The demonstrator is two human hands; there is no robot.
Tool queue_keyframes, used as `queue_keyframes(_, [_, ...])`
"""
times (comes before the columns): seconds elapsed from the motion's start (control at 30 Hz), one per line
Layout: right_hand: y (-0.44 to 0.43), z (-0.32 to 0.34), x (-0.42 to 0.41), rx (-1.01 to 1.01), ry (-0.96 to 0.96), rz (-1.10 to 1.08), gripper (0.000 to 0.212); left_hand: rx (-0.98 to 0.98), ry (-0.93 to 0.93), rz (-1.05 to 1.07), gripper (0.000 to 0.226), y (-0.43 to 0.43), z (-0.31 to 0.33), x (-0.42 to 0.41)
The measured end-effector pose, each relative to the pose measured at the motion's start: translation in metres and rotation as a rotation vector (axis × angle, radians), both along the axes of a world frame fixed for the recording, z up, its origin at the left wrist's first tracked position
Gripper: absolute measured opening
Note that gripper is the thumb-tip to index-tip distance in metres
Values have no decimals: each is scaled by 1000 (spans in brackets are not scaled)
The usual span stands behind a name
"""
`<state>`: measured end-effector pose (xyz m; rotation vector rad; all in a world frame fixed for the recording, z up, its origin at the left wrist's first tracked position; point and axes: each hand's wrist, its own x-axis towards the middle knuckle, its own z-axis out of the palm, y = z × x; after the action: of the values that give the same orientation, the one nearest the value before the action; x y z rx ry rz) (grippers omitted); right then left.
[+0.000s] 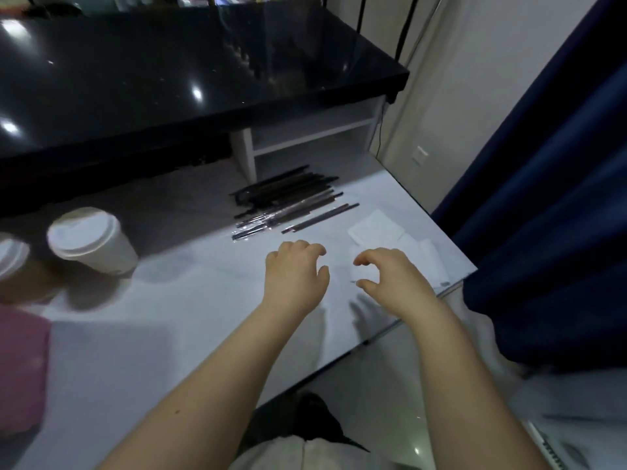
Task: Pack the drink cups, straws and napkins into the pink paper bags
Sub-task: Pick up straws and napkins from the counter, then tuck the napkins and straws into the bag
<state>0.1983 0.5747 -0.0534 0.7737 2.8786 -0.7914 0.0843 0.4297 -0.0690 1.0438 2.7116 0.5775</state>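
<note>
White counter (169,317) fills the middle of the frame and carries all stock. Pink paper bag (20,368), lower left edge, is blurred and partly cut off; judged light and easily creased, best held at the mouth edge. Lidded cup (91,242), left of centre, stands beside a second cup (13,266) at the far left edge; fill level cannot be told, so judged possibly heavy and crushable, to be gripped round the wall below the lid and kept upright. Wrapped straws (288,201), upper centre, lie in a loose fan; judged light, stiff, with slippery film, best pinched mid-length. Napkins (376,227), right of centre near the counter edge, lie in an untidy overlap; judged thin, limp and prone to lift several at once, so take by one corner. Left hand (295,273) hovers just below the straws, fingers loosely curled, holding nothing. Right hand (390,276) is over the nearest napkin, thumb and fingers curved apart; no grip visible, contact cannot be told.
</note>
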Motion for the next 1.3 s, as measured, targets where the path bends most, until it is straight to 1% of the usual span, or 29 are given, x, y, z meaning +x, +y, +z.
queue_keyframes(0.1, [44,-23,19,-21,-42,-58,30,6,-21,-11,36,40,-21,15])
queue_keyframes(0.17, [72,-36,30,-11,-37,-122,29,-7,-40,-30,35,63,-33,23])
queue_keyframes(0.3, [115,-55,36,80,-20,-340,32,-40,-26,-48,32,96,-49,32])
queue_keyframes(0.4, [132,-66,33,107,-115,-473,50,-41,-15,-36,31,109,-55,33])
queue_keyframes(0.47, [136,-72,30,98,-203,-513,62,-42,-16,-27,31,117,-57,31])
queue_keyframes(0.5, [136,-75,29,96,-213,-527,65,-44,-15,-22,30,120,-58,31])
queue_keyframes(0.57, [137,-81,27,81,-160,-549,61,-41,-12,-11,29,126,-59,30])
queue_keyframes(0.6, [137,-83,27,48,-118,-563,55,-38,-11,-9,29,128,-59,30])
queue_keyframes(0.67, [138,-86,26,-54,-57,-582,35,-40,-10,-10,29,132,-59,29])
queue_keyframes(0.73, [140,-85,26,-132,-45,-549,18,-46,-8,-11,31,135,-58,27])
queue_keyframes(0.8, [143,-84,26,-189,-12,-518,11,-38,-9,-10,31,137,-55,25])
queue_keyframes(0.9, [147,-73,23,-329,53,-521,14,-20,-14,-5,33,138,-47,20])
queue_keyframes(0.97, [148,-60,18,-426,97,-475,14,-5,0,5,35,136,-40,15])
queue_keyframes(1.07, [144,-32,6,-539,226,-387,13,7,48,42,36,126,-27,4])
queue_keyframes(1.13, [132,-14,-9,-545,308,-309,13,13,90,77,36,113,-17,-6])
queue_keyframes(1.2, [115,1,-28,-504,375,-211,8,29,118,138,36,94,-6,-16])
queue_keyframes(1.3, [79,19,-61,-466,440,-77,14,50,169,269,35,54,13,-31])
